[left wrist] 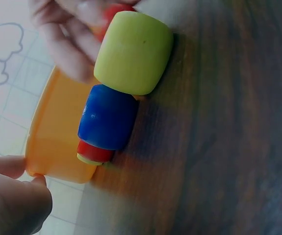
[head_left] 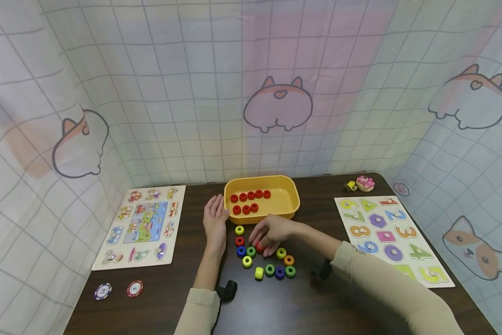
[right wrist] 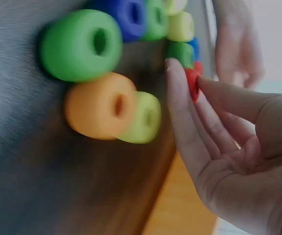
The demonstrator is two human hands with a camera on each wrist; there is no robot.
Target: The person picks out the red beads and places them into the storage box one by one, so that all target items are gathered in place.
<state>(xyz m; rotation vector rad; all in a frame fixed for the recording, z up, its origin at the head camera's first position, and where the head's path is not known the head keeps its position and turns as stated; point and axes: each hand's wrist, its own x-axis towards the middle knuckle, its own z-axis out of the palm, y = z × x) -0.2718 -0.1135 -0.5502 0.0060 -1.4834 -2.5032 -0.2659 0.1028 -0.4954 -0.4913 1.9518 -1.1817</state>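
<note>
My right hand [head_left: 276, 229] pinches a red bead [right wrist: 192, 84] between thumb and fingertips, just over the loose beads. My left hand [head_left: 215, 225] lies along the left side of a yellow tray [head_left: 283, 197], fingers fairly straight and touching its wall. Two rows of red beads [head_left: 251, 196] sit inside the tray. In front of it, barrel-shaped beads form a curved line on the table: a yellow bead [head_left: 239, 230], a red one, a blue bead [head_left: 241, 251], then green, yellow and others. An orange bead [right wrist: 101, 106] and a green bead [right wrist: 82, 45] lie close below my right hand.
On the left is a picture puzzle board [head_left: 146, 222], with two poker chips [head_left: 103, 291] in front of it. A number and shape board [head_left: 391, 239] lies on the right, small toys [head_left: 364, 183] behind it. Patterned curtains [head_left: 192, 93] surround the dark table [head_left: 284, 311].
</note>
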